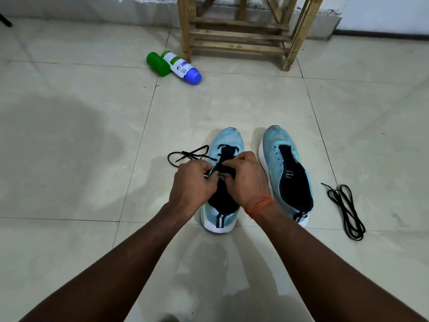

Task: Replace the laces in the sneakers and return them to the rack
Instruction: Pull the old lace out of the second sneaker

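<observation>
Two light-blue sneakers stand side by side on the tiled floor, toes pointing away from me. Over the left sneaker (229, 140) both hands work at the tongue. My left hand (192, 184) pinches a black lace (185, 155) whose loose end loops out on the floor to the left. My right hand (246, 177) has curled fingers on the dark tongue and the lace there. The right sneaker (278, 145) has no lace in it. A second black lace (346, 205) lies coiled on the floor to its right.
A wooden rack (239, 36) stands against the far wall. A green bottle (157, 63) and a white bottle with a blue cap (185, 68) lie on the floor left of the rack. An orange thread band circles my right wrist.
</observation>
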